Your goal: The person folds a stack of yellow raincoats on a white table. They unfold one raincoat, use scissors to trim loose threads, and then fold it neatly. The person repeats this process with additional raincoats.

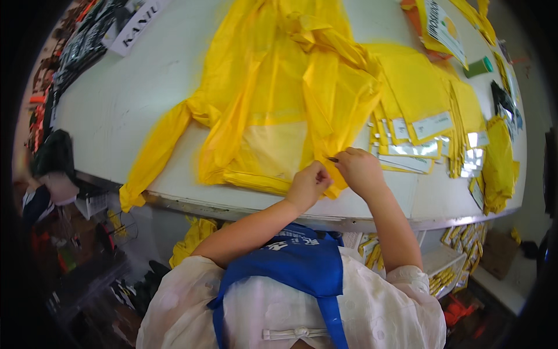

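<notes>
A thin, shiny yellow raincoat lies spread over the table in front of me, one sleeve reaching out to the left over the front edge. My left hand is closed at the coat's lower right corner, fingers pinched on the hem. Just right of it, my right hand is closed round a small dark tool, whose tip pokes out toward the yellow cloth. Most of this tool is hidden in the fingers, so its exact kind cannot be made out.
Flat yellow packages with white labels lie in overlapping rows right of the coat. Beyond them are a green cylinder and a yellow bundle. Dark packages pile up at the far left. The white table has a metal front edge.
</notes>
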Available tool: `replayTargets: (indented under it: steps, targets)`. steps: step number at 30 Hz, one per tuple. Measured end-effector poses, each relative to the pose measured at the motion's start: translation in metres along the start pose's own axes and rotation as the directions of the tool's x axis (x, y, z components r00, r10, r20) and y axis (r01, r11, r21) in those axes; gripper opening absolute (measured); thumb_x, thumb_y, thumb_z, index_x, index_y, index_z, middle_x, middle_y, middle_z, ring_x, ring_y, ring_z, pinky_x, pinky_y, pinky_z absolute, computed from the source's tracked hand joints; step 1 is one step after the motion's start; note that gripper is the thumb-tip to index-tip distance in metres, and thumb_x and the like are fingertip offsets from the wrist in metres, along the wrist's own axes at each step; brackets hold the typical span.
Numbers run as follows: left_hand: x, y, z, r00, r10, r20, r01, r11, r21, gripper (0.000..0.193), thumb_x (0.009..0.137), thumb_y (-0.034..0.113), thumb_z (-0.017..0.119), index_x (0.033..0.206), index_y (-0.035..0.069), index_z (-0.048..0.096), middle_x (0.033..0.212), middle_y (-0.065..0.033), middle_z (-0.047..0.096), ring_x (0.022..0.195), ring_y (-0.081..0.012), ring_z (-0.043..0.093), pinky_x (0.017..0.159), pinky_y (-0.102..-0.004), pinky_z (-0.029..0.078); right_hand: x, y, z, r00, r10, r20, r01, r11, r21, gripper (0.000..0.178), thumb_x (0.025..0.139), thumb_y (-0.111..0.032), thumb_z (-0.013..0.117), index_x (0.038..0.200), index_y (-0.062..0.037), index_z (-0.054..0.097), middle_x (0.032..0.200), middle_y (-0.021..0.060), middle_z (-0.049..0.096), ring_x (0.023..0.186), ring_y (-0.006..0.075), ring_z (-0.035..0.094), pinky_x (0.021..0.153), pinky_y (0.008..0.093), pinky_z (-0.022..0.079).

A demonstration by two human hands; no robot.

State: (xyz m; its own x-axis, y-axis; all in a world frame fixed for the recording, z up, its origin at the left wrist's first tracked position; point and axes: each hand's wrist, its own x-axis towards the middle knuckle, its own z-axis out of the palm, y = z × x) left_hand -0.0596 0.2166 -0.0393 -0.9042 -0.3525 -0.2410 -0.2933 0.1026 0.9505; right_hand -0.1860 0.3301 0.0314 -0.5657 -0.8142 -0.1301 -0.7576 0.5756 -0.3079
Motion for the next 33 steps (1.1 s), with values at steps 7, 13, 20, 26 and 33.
replayTargets:
  steps: [7, 13, 20, 26, 33]
  targets:
    - [-0.051, 0.002, -0.176, 0.729, 0.411, -0.547, 0.163, 0.672, 0.723, 0.034, 0.077, 0.015, 0.072, 0.109, 0.012, 0.059, 0.111, -0.0128, 0.052, 0.106, -0.0322, 0.048, 0.096, -0.0441, 0.037, -0.014, -0.020, -0.005, 0.943, 0.328, -0.054, -0.272, 0.855, 0.442, 0.026, 0.079, -0.013, 0.072, 0.102, -0.0044, 0.064, 0.086, 0.0108, 0.062, 0.076, 0.0246, 0.064, 0.064, 0.0331, 0.052]
    - [-0.076, -0.063, -0.237, 0.756, -0.405, -0.514, 0.309, 0.913, -0.265, 0.021, 0.091, 0.015, 0.057, 0.109, 0.004, 0.054, 0.089, -0.0098, 0.061, 0.084, -0.0211, 0.061, 0.077, -0.0355, 0.051, 0.024, -0.102, 0.071, 0.978, -0.152, -0.140, 0.206, 0.787, 0.582, 0.024, 0.082, -0.016, 0.068, 0.099, -0.0035, 0.056, 0.099, 0.0153, 0.064, 0.083, 0.0349, 0.063, 0.071, 0.0387, 0.052]
    - [-0.083, -0.011, -0.236, 0.815, -0.499, -0.296, 0.028, 0.543, -0.839, 0.022, 0.097, 0.017, 0.046, 0.114, 0.005, 0.051, 0.106, -0.0101, 0.062, 0.093, -0.0215, 0.063, 0.081, -0.0374, 0.052, 0.009, -0.119, 0.050, 0.937, -0.335, -0.100, 0.340, 0.809, 0.480, 0.019, 0.073, -0.009, 0.067, 0.091, -0.0086, 0.060, 0.078, 0.0087, 0.064, 0.069, 0.0289, 0.063, 0.059, 0.0372, 0.050]
    - [-0.083, 0.007, -0.221, 0.938, -0.329, -0.106, 0.000, 0.307, -0.952, 0.030, 0.096, 0.016, 0.046, 0.124, 0.004, 0.049, 0.118, -0.0105, 0.060, 0.106, -0.0220, 0.060, 0.093, -0.0383, 0.047, -0.037, -0.110, 0.034, 0.833, -0.520, -0.189, 0.551, 0.754, 0.357, 0.027, 0.061, -0.003, 0.066, 0.087, -0.0111, 0.064, 0.081, 0.0052, 0.062, 0.065, 0.0243, 0.061, 0.057, 0.0342, 0.050]
    - [-0.081, 0.022, -0.211, 0.971, -0.241, 0.015, 0.071, 0.227, -0.971, 0.035, 0.096, 0.015, 0.042, 0.129, 0.002, 0.045, 0.124, -0.0120, 0.059, 0.112, -0.0223, 0.058, 0.098, -0.0369, 0.044, -0.045, -0.119, 0.042, 0.879, -0.468, -0.086, 0.451, 0.762, 0.464, 0.027, 0.066, -0.003, 0.067, 0.092, -0.0104, 0.064, 0.087, 0.0052, 0.062, 0.069, 0.0247, 0.061, 0.059, 0.0330, 0.050]
